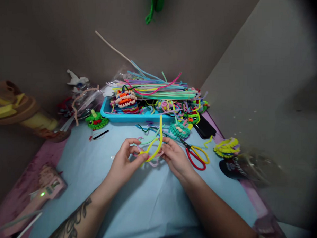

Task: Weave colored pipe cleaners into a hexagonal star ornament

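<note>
Between my hands is a small ring of bent pipe cleaners in lilac and mint, with a yellow pipe cleaner [161, 131] worked into it. One yellow end stands straight up above the ring. My left hand [128, 156] pinches the ring's left side, thumb over the yellow strand. On the right side, the fingers of my right hand [174, 156] close on the ring near the yellow loop; the exact grip is partly hidden. Just right of that hand lie scissors [196, 155] with red and yellow handles. A teal fuzzy piece [180, 128] sits just beyond my hands.
A blue tray [137, 119] full of pipe cleaners [159, 86] and fuzzy figures stands at the back. A green frog-like figure [97, 120] is on the left, a black phone [205, 127] and a yellow figure [227, 147] on the right. A pink power strip [38, 201] lies front left.
</note>
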The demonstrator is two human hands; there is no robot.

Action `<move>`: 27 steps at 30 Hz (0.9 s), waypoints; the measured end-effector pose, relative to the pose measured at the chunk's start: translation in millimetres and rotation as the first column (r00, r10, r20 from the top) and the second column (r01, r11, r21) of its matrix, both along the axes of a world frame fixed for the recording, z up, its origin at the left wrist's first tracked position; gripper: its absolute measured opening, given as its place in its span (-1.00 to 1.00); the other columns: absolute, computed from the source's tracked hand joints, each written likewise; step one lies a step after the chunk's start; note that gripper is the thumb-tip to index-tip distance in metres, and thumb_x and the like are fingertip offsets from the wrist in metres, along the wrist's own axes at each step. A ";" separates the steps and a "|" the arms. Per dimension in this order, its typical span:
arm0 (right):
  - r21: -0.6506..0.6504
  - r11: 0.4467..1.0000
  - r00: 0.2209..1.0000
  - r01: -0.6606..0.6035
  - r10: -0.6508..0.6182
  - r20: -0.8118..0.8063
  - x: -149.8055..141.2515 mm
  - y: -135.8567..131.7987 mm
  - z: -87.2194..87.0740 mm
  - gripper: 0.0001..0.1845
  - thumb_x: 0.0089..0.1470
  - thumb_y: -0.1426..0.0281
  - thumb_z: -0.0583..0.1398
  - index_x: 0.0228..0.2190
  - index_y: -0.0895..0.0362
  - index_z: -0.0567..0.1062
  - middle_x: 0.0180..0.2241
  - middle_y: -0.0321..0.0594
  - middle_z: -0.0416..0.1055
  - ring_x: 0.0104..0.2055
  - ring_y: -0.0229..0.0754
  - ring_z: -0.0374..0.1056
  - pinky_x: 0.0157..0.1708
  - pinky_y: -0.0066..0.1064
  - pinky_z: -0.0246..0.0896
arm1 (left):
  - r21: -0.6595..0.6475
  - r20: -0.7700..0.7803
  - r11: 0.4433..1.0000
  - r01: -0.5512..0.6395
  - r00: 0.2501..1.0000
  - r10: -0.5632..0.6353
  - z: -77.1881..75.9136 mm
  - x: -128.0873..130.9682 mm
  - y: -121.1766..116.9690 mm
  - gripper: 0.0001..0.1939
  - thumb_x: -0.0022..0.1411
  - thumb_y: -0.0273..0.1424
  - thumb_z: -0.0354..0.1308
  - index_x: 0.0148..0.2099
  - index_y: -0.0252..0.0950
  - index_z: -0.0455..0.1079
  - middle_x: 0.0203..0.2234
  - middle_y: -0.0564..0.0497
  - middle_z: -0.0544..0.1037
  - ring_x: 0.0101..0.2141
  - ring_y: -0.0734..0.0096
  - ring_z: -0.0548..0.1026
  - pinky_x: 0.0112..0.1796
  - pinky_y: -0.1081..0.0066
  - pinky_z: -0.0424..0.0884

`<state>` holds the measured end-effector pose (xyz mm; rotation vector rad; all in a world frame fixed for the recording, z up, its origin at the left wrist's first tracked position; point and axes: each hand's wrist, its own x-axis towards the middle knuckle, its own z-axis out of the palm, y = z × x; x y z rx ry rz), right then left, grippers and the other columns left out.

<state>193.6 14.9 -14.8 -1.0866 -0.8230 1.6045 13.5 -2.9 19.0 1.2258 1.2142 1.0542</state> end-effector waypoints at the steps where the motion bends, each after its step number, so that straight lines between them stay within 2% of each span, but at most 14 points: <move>1: 0.001 1.000 1.000 0.013 -0.013 -0.008 0.8 0.5 0.6 -0.60 -0.11 0.23 0.31 -0.23 0.10 0.39 -0.52 -0.36 0.42 -0.48 -0.27 0.34 -0.42 -0.43 0.21 | 0.011 -0.022 1.000 -0.006 1.000 0.006 -0.1 -0.5 0.0 -0.64 0.07 -0.36 0.24 -0.11 -0.21 0.19 -0.49 0.15 0.41 -0.43 0.46 0.46 -0.37 0.47 0.35; 5: -0.001 0.999 0.999 0.043 -0.043 -0.021 3.3 2.5 0.5 -0.59 -0.16 0.22 0.34 -0.26 0.11 0.41 -0.55 -0.35 0.41 -0.48 -0.25 0.34 -0.44 -0.43 0.17 | 0.087 -0.195 0.995 -0.044 0.979 0.061 -2.5 -3.6 -0.2 -0.66 0.09 -0.35 0.22 -0.11 -0.19 0.18 -0.47 0.15 0.39 -0.37 0.43 0.46 -0.36 0.46 0.34; 9: -0.021 0.999 0.998 0.041 -0.042 -0.054 2.5 2.2 1.0 -0.60 -0.19 0.24 0.37 -0.29 0.10 0.43 -0.56 -0.35 0.42 -0.47 -0.27 0.32 -0.43 -0.45 0.13 | 0.134 -0.385 0.988 -0.075 0.915 0.121 -3.0 -7.5 -0.2 -0.67 0.10 -0.35 0.20 -0.12 -0.17 0.16 -0.46 0.16 0.39 -0.37 0.41 0.46 -0.40 0.48 0.30; 15: -0.045 0.999 0.996 0.020 -0.023 -0.081 -0.3 -0.5 4.2 -0.63 -0.19 0.26 0.38 -0.31 0.10 0.45 -0.52 -0.33 0.46 -0.46 -0.28 0.34 -0.42 -0.46 0.15 | 0.172 -0.525 0.978 -0.120 0.829 0.194 1.4 -10.7 0.4 -0.65 0.09 -0.35 0.20 -0.12 -0.18 0.15 -0.47 0.18 0.41 -0.50 0.47 0.42 -0.45 0.48 0.26; 16: -0.047 0.999 0.996 0.021 -0.024 -0.080 -0.3 -0.6 3.8 -0.63 -0.19 0.27 0.39 -0.31 0.11 0.45 -0.52 -0.33 0.46 -0.46 -0.28 0.34 -0.42 -0.45 0.16 | 0.154 -0.512 0.980 -0.128 0.838 0.189 1.9 -10.7 0.9 -0.64 0.08 -0.34 0.21 -0.11 -0.18 0.15 -0.47 0.17 0.42 -0.52 0.47 0.41 -0.47 0.48 0.25; 18: -0.061 0.998 0.995 0.033 -0.038 -0.089 0.5 -0.1 1.5 -0.64 -0.19 0.29 0.39 -0.32 0.11 0.46 -0.51 -0.32 0.47 -0.45 -0.27 0.36 -0.42 -0.45 0.18 | 0.084 -0.398 0.990 -0.110 0.907 0.135 2.4 -10.3 2.4 -0.61 0.09 -0.32 0.21 -0.08 -0.19 0.14 -0.48 0.16 0.43 -0.49 0.44 0.43 -0.46 0.48 0.27; 21: -0.093 0.994 0.986 0.056 -0.070 -0.151 3.6 2.2 -4.7 -0.65 -0.21 0.35 0.40 -0.32 0.11 0.47 -0.50 -0.33 0.48 -0.47 -0.30 0.36 -0.42 -0.48 0.21 | -0.018 -0.080 1.000 -0.002 0.997 0.000 1.0 -10.5 4.5 -0.58 0.15 -0.28 0.17 0.00 -0.21 0.11 -0.46 0.12 0.47 -0.38 0.41 0.48 -0.33 0.44 0.34; 23: -0.110 0.992 0.976 0.055 -0.077 -0.204 6.1 4.3 -8.5 -0.66 -0.22 0.38 0.40 -0.32 0.11 0.47 -0.50 -0.33 0.49 -0.49 -0.33 0.36 -0.44 -0.50 0.22 | -0.050 0.061 0.998 0.043 0.997 -0.040 -1.3 -11.5 5.1 -0.58 0.18 -0.27 0.15 0.03 -0.21 0.12 -0.42 0.10 0.49 -0.33 0.43 0.48 -0.27 0.45 0.33; 27: -0.135 0.990 0.959 0.039 -0.075 -0.272 8.9 7.2 -12.1 -0.69 -0.21 0.43 0.39 -0.34 0.11 0.48 -0.53 -0.35 0.46 -0.51 -0.35 0.34 -0.48 -0.53 0.23 | -0.090 0.147 0.993 0.077 0.987 -0.064 -5.6 -13.2 3.7 -0.58 0.19 -0.26 0.17 0.05 -0.19 0.16 -0.35 0.07 0.52 -0.31 0.47 0.48 -0.25 0.47 0.32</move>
